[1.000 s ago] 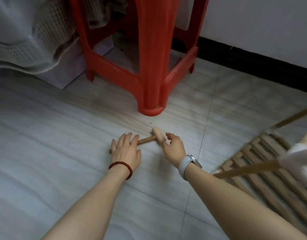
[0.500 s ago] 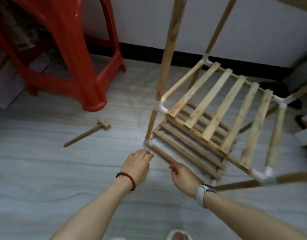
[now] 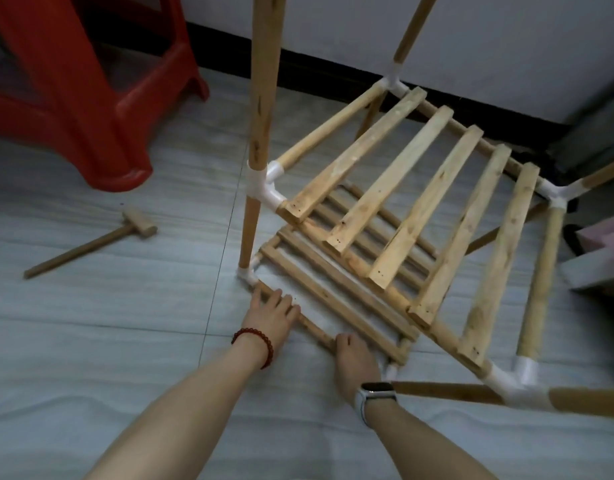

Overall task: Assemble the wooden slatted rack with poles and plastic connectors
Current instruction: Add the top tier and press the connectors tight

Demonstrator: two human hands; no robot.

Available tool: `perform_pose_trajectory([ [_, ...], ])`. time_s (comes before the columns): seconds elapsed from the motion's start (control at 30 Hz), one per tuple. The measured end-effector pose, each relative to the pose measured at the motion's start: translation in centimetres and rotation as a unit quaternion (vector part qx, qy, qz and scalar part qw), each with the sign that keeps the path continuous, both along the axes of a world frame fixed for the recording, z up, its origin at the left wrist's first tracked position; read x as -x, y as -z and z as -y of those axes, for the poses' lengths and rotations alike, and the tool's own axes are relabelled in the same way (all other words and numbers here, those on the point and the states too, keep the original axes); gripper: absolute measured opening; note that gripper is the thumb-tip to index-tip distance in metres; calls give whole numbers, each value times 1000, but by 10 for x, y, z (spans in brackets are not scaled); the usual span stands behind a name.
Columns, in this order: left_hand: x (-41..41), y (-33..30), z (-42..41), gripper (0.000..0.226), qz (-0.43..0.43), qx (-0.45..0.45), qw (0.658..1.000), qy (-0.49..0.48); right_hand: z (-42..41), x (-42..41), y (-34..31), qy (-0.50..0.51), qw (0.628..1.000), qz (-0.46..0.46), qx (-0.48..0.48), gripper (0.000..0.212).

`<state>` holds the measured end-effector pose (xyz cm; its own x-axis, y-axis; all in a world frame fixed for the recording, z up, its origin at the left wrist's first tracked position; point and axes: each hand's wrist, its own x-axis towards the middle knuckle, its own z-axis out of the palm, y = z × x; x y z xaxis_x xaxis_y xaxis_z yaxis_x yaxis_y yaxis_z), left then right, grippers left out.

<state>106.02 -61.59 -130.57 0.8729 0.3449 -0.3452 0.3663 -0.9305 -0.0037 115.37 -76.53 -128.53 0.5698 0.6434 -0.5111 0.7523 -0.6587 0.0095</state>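
The wooden rack stands on the tiled floor, with an upper slatted shelf and a lower slatted shelf near the floor. White plastic connectors join its poles at the corners, and an upright pole rises from the near-left corner. My left hand and my right hand both grip the bottom front pole, fingers curled over it. The left hand is close to the bottom corner connector.
A small wooden mallet lies on the floor to the left of the rack. A red plastic stool stands at the back left. The wall with a black skirting runs behind, and grey and pink boxes sit at the right.
My hands let go of the mallet and left it on the floor. The view swung right to the rack, and both hands came down onto its bottom front pole.
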Motion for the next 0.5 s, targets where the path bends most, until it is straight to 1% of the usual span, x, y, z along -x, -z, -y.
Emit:
perform_pose_trajectory([
  [0.1,-2,-8,-4,40,7,-1,999,41,8,0,-5,-8,1000,-26,4,40],
  [0.17,2,-14,-5,33,4,21,997,73,23,7,-10,-20,999,-33,-3,41],
  [0.23,11,-18,1,29,0,52,995,87,38,13,-15,-41,999,-35,-8,37],
  [0.3,21,-30,10,28,0,67,993,102,50,14,-26,-49,998,-41,-25,34],
  [0.37,25,-45,13,32,7,71,992,104,55,13,-39,-57,996,-45,-43,32],
  [0.5,23,-98,16,37,60,54,992,93,66,4,-83,-54,993,-22,-102,42],
])
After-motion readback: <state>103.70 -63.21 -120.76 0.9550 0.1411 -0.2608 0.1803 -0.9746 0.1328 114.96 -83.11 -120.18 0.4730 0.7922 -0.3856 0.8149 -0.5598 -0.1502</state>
